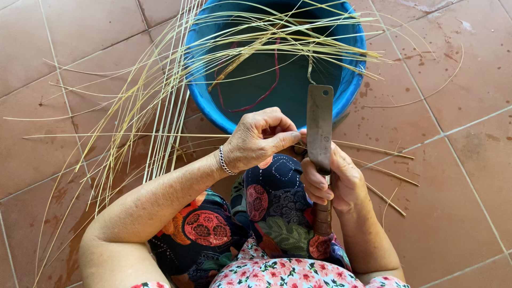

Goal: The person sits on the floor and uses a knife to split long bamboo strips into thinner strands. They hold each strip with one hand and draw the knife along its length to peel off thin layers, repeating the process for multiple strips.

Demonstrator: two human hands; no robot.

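Right hand [336,184] gripping cleaver [319,128] upright, left hand [258,140] pinching thin strip [368,148] beside blade

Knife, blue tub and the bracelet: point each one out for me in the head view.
knife [319,128], head view, on the middle of the flat blade.
blue tub [352,85], head view, on its right wall.
bracelet [224,162], head view, on the chain at the left wrist.

Reddish-brown tiled floor [458,176], damp-spotted, in daylight.
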